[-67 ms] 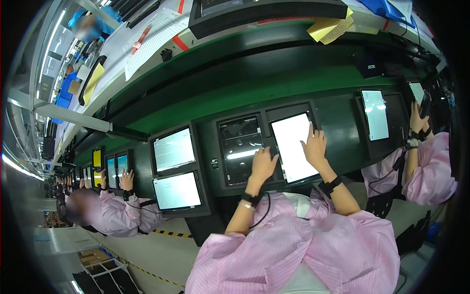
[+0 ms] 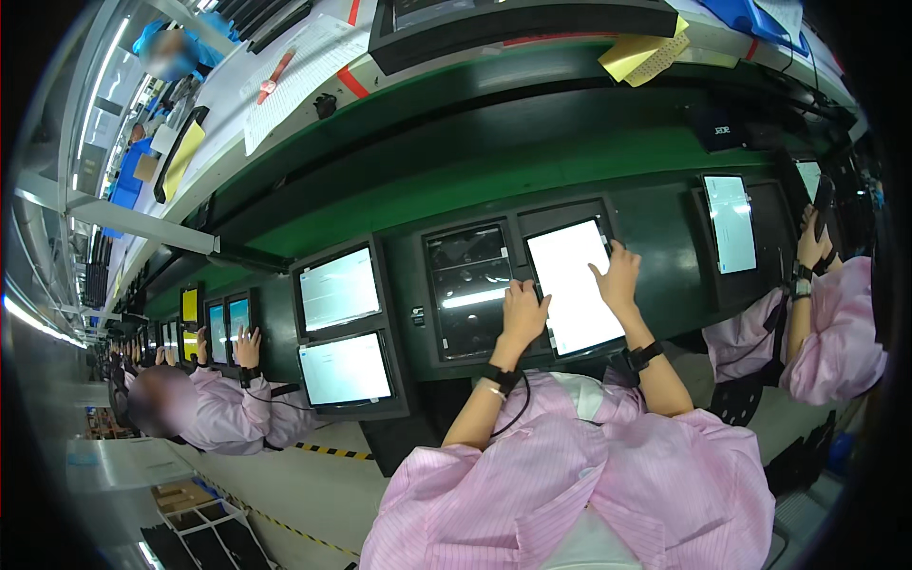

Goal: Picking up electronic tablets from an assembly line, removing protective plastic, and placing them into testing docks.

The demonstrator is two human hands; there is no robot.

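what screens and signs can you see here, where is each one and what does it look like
White lit screen: centre, upright rectangle in a dark frame, both hands on it, left hand, right hand.
Dark screen: just left of it, glossy black.
Two pale screens: further left, stacked.
Tall pale screen: right.
Yellow sign: far left, small rectangle.
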